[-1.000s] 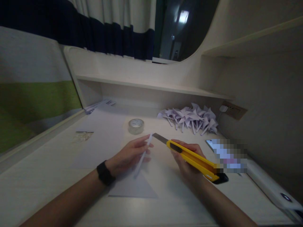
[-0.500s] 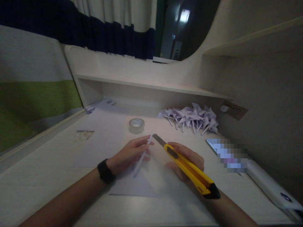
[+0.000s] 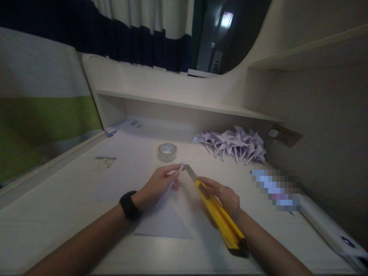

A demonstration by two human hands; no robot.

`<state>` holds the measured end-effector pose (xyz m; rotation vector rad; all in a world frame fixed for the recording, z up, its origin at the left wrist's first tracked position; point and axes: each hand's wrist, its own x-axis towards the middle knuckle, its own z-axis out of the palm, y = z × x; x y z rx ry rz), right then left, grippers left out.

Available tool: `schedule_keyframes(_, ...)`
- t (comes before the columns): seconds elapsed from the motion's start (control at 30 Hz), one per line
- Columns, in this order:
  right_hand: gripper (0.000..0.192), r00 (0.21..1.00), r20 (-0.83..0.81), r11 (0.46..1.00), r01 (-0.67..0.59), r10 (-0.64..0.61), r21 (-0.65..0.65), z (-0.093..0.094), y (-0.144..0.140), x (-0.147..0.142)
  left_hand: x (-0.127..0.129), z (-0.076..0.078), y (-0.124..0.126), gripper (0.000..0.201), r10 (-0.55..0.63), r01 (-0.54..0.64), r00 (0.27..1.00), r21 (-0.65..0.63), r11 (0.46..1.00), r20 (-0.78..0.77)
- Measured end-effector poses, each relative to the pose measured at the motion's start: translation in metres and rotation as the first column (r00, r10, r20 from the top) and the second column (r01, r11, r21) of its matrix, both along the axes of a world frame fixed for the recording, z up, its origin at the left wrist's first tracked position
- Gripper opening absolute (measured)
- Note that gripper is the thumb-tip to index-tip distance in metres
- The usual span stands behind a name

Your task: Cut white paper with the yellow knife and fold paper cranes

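Observation:
My left hand (image 3: 161,182), with a dark watch on its wrist, pinches a thin rolled white paper stick (image 3: 167,192) that slants up and away over the desk. A yellow utility knife (image 3: 220,218) is gripped in my right hand (image 3: 222,193). Its extended blade reaches the upper tip of the paper stick; whether blade and paper touch I cannot tell. Below the stick, a sheet of white paper (image 3: 166,226) lies on the desk. Just beyond my left hand stands a roll of clear tape (image 3: 167,152).
A pile of white paper pinwheels (image 3: 232,142) lies at the back right. Further right are a blurred-out phone (image 3: 273,189) and a long white device (image 3: 327,226). Large paper sheets (image 3: 123,165) and a small bag (image 3: 103,163) lie on the left. A shelf (image 3: 178,103) spans the back.
The yellow knife has turned steeper, its handle end swinging left and toward me, its blade tip still by the stick's end. The left hand has shifted only slightly.

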<state>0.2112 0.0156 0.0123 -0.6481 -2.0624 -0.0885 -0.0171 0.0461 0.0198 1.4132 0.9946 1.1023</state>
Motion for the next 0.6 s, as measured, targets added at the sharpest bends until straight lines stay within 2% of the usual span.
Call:
schedule_keyframes(0.1,0.021,0.998,-0.052,1.000,0.028,-0.028,-0.006,0.002,-0.002,-0.003,0.000,-0.003,0.001,0.041,0.015,-0.012,0.999,0.057,0.998,-0.048)
schedule_keyframes(0.2,0.027,0.994,-0.096,0.998,0.055,-0.057,-0.022,0.003,-0.004,-0.007,0.000,-0.007,0.001,0.039,0.026,-0.016,0.997,0.142,0.990,-0.070)
schedule_keyframes(0.3,0.033,0.976,-0.206,0.997,0.070,-0.074,-0.024,0.003,-0.006,-0.011,-0.001,-0.011,0.002,0.039,0.038,-0.011,0.993,0.238,0.971,-0.109)
schedule_keyframes(0.37,0.031,0.960,-0.267,0.995,0.060,-0.079,-0.079,0.004,-0.008,-0.013,-0.002,-0.012,0.002,0.038,0.047,-0.008,0.991,0.299,0.954,-0.124)
schedule_keyframes(0.43,0.024,0.938,-0.331,0.978,0.037,-0.106,-0.206,0.005,-0.010,-0.016,-0.002,-0.013,0.002,0.037,0.056,-0.010,0.990,0.340,0.940,-0.126)
schedule_keyframes(0.5,0.018,0.878,-0.459,0.926,-0.052,-0.136,-0.374,0.006,-0.011,-0.020,-0.003,-0.013,0.002,0.036,0.069,-0.019,0.990,0.368,0.930,-0.125)
schedule_keyframes(0.53,0.018,0.819,-0.552,0.888,-0.131,-0.154,-0.442,0.007,-0.010,-0.022,-0.003,-0.013,0.002,0.036,0.076,-0.022,0.989,0.380,0.925,-0.128)
schedule_keyframes(0.6,0.019,0.644,-0.738,0.798,-0.329,-0.201,-0.505,0.008,-0.007,-0.024,-0.004,-0.012,0.001,0.036,0.095,-0.030,0.985,0.409,0.912,-0.141)
